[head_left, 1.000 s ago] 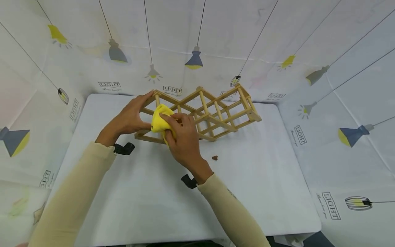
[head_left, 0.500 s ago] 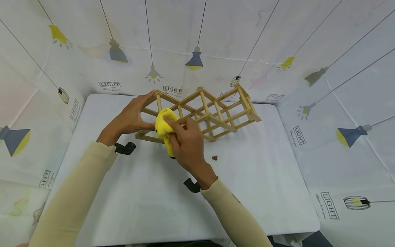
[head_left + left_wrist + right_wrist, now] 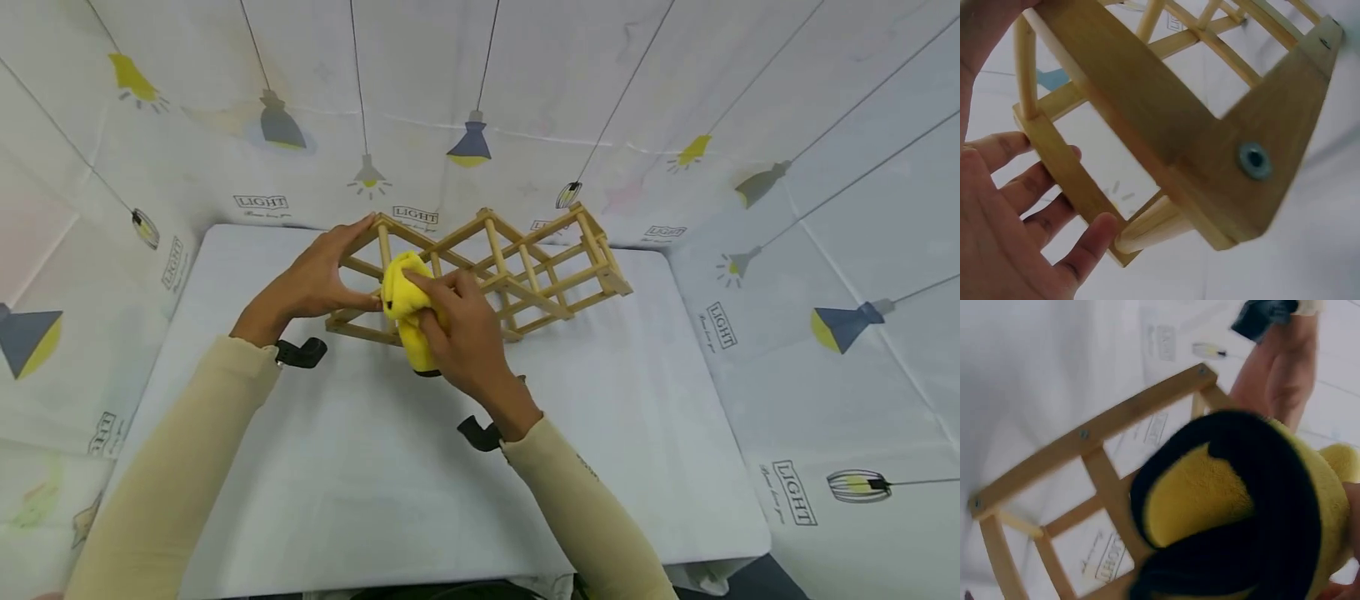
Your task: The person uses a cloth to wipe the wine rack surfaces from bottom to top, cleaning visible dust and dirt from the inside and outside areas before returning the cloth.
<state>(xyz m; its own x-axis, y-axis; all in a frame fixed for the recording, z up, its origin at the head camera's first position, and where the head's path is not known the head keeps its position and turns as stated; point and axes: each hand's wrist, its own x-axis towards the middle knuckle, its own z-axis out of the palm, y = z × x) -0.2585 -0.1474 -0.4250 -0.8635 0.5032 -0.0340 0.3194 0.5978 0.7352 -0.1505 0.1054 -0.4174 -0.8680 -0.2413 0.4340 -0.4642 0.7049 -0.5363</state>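
A lattice wooden rack lies at an angle on the white table, with round dowels and flat slats. My left hand grips its left end, fingers and thumb spread around the end frame. In the left wrist view, the fingers curl behind a slat near a bolted corner. My right hand pinches a bunched yellow cloth against the rack's left section, its lower part hanging in front. The right wrist view shows the cloth's black edging covering part of the rack, with my left forearm beyond.
The white table has rounded corners and extends in front of the rack. A lamp-printed sheet surrounds it behind and at both sides. A small brown piece on the table is mostly covered by my right wrist.
My right hand has shifted right with the cloth, which hangs lower with its black edge exposed. The left hand and the rack stay in place. My right wrist now covers most of the brown piece.
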